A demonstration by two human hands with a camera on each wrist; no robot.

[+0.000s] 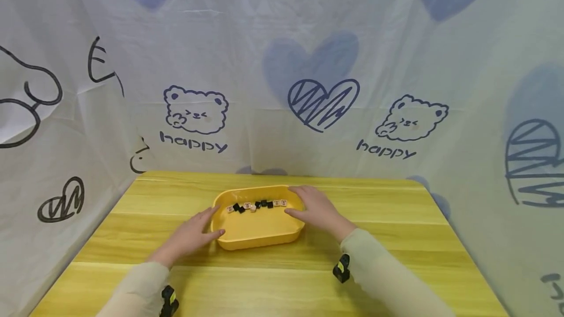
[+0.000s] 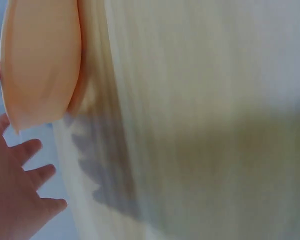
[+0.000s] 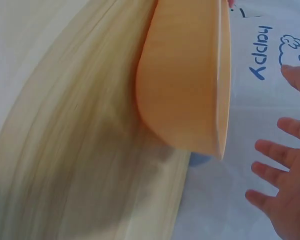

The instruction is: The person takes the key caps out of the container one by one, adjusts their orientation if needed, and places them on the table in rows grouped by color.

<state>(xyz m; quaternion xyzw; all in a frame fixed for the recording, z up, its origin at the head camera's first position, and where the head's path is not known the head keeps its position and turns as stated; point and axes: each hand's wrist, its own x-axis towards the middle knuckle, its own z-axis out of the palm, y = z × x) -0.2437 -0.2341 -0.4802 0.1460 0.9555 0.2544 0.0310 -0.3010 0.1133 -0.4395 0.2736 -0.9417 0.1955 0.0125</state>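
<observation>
A yellow plastic tray [image 1: 260,244] sits on the table, with a row of small black and white cubes [image 1: 264,203] along the far side of its floor. Some white cubes carry a printed mark too small to read. At the tray's left end is my left hand [image 1: 194,233], thumb by the near rim and fingers spread; the left wrist view has the fingers [image 2: 42,175] apart and fairly straight. My right hand [image 1: 318,208] is at the right end, thumb over the inside; its fingers [image 3: 275,150] look spread in the right wrist view. Firm contact with the rim cannot be told.
The yellow wood-grain table [image 1: 264,287] runs back to a white cloth [image 1: 260,136] printed with hearts, bears and lettering. The same cloth hangs at both sides. A dark wrist device [image 1: 341,268] is on the right sleeve, another [image 1: 169,301] on the left.
</observation>
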